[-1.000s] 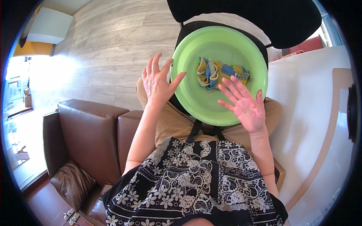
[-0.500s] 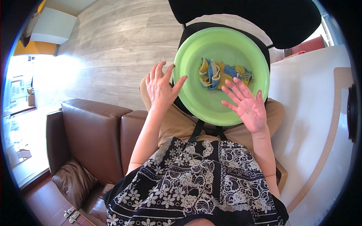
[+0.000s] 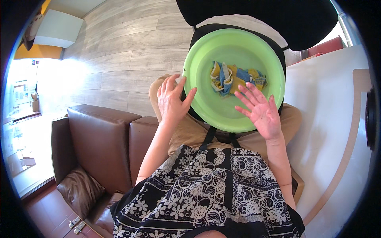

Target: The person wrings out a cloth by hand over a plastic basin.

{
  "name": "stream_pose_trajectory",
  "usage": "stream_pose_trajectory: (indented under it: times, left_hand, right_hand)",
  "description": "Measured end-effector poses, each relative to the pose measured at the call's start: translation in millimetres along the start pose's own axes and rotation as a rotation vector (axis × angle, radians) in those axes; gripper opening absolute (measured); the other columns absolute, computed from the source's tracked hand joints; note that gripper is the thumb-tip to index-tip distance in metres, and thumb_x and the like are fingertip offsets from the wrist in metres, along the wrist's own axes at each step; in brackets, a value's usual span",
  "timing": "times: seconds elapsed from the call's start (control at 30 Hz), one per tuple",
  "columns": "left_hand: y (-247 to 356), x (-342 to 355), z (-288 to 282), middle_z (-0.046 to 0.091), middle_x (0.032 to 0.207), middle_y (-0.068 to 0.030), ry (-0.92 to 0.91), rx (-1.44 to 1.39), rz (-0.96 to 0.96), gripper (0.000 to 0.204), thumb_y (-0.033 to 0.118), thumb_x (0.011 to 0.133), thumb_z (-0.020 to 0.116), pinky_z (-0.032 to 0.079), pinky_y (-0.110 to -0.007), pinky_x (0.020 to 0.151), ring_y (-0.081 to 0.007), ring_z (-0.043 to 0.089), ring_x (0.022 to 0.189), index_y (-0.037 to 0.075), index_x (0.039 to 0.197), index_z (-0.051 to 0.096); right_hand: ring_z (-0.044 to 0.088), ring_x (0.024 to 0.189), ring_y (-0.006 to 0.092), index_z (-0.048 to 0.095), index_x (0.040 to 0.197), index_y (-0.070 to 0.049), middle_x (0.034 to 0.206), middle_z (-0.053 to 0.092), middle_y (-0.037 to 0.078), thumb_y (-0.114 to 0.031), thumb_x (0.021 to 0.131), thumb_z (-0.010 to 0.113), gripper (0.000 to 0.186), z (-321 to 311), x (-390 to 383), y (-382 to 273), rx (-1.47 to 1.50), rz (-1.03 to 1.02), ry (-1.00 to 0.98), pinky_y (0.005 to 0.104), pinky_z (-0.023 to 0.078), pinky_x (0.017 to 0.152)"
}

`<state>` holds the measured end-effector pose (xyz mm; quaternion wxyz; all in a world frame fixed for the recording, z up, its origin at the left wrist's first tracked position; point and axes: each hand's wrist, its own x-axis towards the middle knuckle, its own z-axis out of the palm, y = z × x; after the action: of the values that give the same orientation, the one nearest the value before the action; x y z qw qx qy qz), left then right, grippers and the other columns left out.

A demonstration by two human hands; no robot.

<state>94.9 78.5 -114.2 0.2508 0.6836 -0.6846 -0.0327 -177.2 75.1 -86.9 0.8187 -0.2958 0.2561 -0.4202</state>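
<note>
A round light-green basin (image 3: 226, 126) sits on a black chair in front of me. In its lower middle lies a crumpled blue and yellow cloth (image 3: 234, 81) with white edging, apparently wet in shallow water. My left hand (image 3: 172, 100) hovers at the basin's left rim, back up, fingers apart and holding nothing. I cannot tell whether its fingertips touch the rim. Over the basin's lower right side, my right hand (image 3: 262, 117) is raised palm up with its fingers spread, near the cloth and empty.
The black chair's backrest (image 3: 258, 20) rises beyond the basin. A white table (image 3: 321, 115) stands on my right, and a brown leather sofa (image 3: 97, 142) on my left. Pale wood flooring (image 3: 119, 59) stretches ahead on the left, with a white box-shaped piece (image 3: 57, 27) at the far left.
My left hand has come slightly toward me along the basin's rim, baring a small dark spot there. My right hand and the cloth stay nearly as they were.
</note>
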Motion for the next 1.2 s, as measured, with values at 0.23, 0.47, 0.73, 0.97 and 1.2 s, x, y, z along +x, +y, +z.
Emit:
stream_pose_trajectory:
  times: [0.23,0.47,0.73,0.97,1.2]
  left_hand:
    - [40.1,1.9,-22.2,0.055,0.112,-0.0079,-0.374,-1.301,-0.359,0.035,0.015,0.09,0.053,0.041,-0.026,0.086,-0.0145,0.051,0.105,-0.003,0.12,0.054]
    - [61.0,2.7,-5.0,0.06,0.103,-0.0084,-0.456,-1.771,-0.627,0.027,0.016,0.093,0.053,0.045,-0.028,0.08,-0.0155,0.056,0.091,-0.002,0.112,0.059]
    - [72.7,4.6,-2.5,0.06,0.093,-0.0074,-0.452,-1.803,-0.688,0.014,0.011,0.085,0.063,0.046,-0.029,0.079,-0.0166,0.054,0.084,0.0,0.094,0.065]
    - [68.3,3.3,2.1,0.06,0.091,-0.0087,-0.427,-1.704,-0.446,0.011,0.009,0.083,0.064,0.045,-0.03,0.08,-0.0174,0.055,0.085,-0.001,0.089,0.066]
    - [75.9,4.5,-10.1,0.06,0.093,-0.0112,-0.447,-1.527,-0.371,0.017,0.009,0.086,0.059,0.044,-0.031,0.082,-0.018,0.056,0.088,-0.004,0.094,0.067]
  right_hand:
    - [0.039,0.127,0.0244,0.036,0.136,-0.004,0.137,0.042,0.013,-0.045,0.096,0.032,0.058,3.3,1.8,1.4,-0.162,0.009,0.074,0.0387,0.034,0.101]
    - [0.053,0.112,0.0217,0.046,0.128,0.0,0.121,0.055,0.013,-0.032,0.097,0.04,0.044,9.0,7.4,5.4,-0.303,-0.02,0.122,0.0342,0.04,0.095]
    - [0.055,0.107,0.0195,0.049,0.124,0.001,0.118,0.057,0.013,-0.025,0.096,0.045,0.038,4.8,5.3,9.0,-0.314,-0.048,0.163,0.0323,0.042,0.093]
    - [0.056,0.103,0.0183,0.056,0.118,-0.002,0.114,0.059,0.009,-0.005,0.085,0.059,0.033,20.3,12.4,5.5,-0.667,-0.362,0.128,0.0314,0.044,0.09]
    - [0.06,0.091,0.0194,0.067,0.094,-0.001,0.098,0.062,0.009,0.001,0.076,0.066,0.019,36.0,23.4,-3.4,-1.038,-0.576,0.202,0.0298,0.048,0.078]
